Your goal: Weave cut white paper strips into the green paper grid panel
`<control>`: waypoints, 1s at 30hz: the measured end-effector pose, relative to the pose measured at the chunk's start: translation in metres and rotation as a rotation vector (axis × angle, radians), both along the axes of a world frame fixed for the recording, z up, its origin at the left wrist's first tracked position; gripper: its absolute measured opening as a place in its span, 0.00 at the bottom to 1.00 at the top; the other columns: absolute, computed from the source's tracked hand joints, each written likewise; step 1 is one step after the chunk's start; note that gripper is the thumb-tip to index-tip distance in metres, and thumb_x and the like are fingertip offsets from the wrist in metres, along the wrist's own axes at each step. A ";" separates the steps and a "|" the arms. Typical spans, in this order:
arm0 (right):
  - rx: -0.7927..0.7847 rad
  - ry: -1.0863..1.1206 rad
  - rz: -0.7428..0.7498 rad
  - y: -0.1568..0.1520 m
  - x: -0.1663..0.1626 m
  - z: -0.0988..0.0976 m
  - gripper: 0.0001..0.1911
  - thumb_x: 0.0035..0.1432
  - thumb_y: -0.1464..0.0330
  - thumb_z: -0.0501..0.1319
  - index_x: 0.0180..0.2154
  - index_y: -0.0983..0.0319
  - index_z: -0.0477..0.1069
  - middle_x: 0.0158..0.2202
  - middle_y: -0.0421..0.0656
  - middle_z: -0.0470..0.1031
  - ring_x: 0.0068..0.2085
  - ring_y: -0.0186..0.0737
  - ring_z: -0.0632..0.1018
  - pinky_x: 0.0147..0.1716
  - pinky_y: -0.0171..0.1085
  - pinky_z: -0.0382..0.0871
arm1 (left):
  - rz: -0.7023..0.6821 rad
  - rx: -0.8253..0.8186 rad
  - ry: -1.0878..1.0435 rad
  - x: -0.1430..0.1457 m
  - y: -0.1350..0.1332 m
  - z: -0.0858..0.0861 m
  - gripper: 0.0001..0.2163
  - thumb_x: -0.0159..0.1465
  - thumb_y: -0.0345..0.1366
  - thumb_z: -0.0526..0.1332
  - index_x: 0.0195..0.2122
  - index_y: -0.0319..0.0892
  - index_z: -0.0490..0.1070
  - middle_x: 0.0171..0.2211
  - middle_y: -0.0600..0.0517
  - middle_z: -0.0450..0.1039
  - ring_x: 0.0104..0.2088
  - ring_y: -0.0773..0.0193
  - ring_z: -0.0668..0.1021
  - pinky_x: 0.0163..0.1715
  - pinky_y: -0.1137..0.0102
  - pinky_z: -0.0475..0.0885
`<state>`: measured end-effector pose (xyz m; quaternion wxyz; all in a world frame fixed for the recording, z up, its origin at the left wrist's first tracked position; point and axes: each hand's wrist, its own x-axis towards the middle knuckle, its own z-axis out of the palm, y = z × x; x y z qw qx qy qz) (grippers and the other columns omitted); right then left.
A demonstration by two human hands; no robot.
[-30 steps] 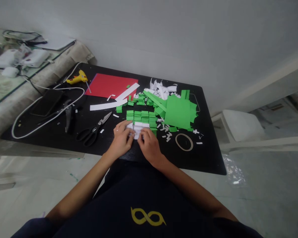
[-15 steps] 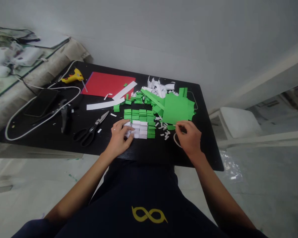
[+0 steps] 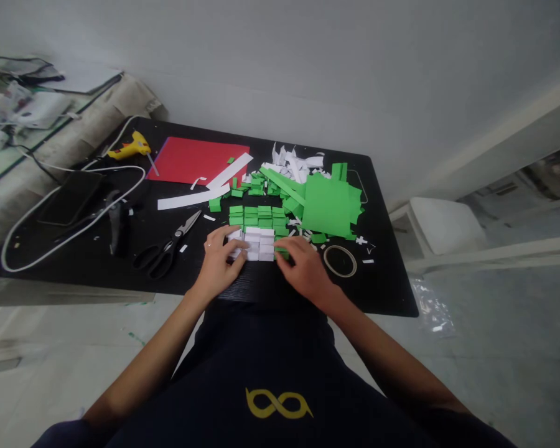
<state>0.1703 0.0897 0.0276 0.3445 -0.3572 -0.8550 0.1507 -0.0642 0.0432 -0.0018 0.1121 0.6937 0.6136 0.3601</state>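
Observation:
In front of me lies a block of folded paper pieces, with white pieces [image 3: 260, 242] at the front and green pieces [image 3: 256, 216] behind them and at the right. My left hand [image 3: 218, 256] rests on the block's left side, fingers spread, with the fingertips and thumb touching white pieces. At its right side is my right hand [image 3: 303, 264], bent index finger and thumb apart at the edge where white meets green. Its other fingers cover part of the green pieces. No held piece shows in either hand.
Right of the block lies a roll of tape [image 3: 340, 261]. Green paper sheets [image 3: 327, 205] and white scraps [image 3: 292, 163] are piled behind. Black-handled scissors [image 3: 168, 249], a phone [image 3: 72, 198], a cable [image 3: 74, 239], a yellow glue gun [image 3: 133, 146] and red paper [image 3: 193, 158] lie to the left.
My right hand has moved left, from beside the green sheets to the block's right edge, uncovering the tape roll. My left hand stays on the block. The view has shifted slightly.

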 end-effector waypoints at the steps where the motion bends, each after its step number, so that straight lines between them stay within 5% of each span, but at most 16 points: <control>1: -0.022 -0.023 0.040 -0.002 -0.011 -0.003 0.12 0.69 0.74 0.60 0.49 0.58 0.78 0.46 0.47 0.82 0.51 0.48 0.80 0.55 0.49 0.77 | 0.003 -0.005 0.001 -0.001 0.000 0.000 0.07 0.69 0.38 0.60 0.41 0.47 0.79 0.62 0.45 0.71 0.65 0.45 0.68 0.66 0.43 0.62; 9: -0.068 -0.162 0.078 -0.001 -0.041 -0.027 0.10 0.70 0.75 0.60 0.44 0.60 0.80 0.41 0.47 0.81 0.46 0.48 0.78 0.51 0.48 0.75 | 0.002 -0.018 0.019 -0.003 0.000 -0.001 0.06 0.65 0.36 0.62 0.36 0.48 0.80 0.62 0.47 0.71 0.66 0.46 0.68 0.67 0.44 0.62; 30: 0.035 -0.243 0.097 -0.012 -0.038 -0.029 0.12 0.73 0.71 0.58 0.42 0.63 0.81 0.44 0.51 0.80 0.48 0.49 0.76 0.51 0.48 0.73 | 0.010 -0.038 0.045 0.002 -0.001 0.002 0.05 0.63 0.33 0.63 0.39 0.47 0.78 0.63 0.45 0.70 0.66 0.44 0.67 0.65 0.43 0.61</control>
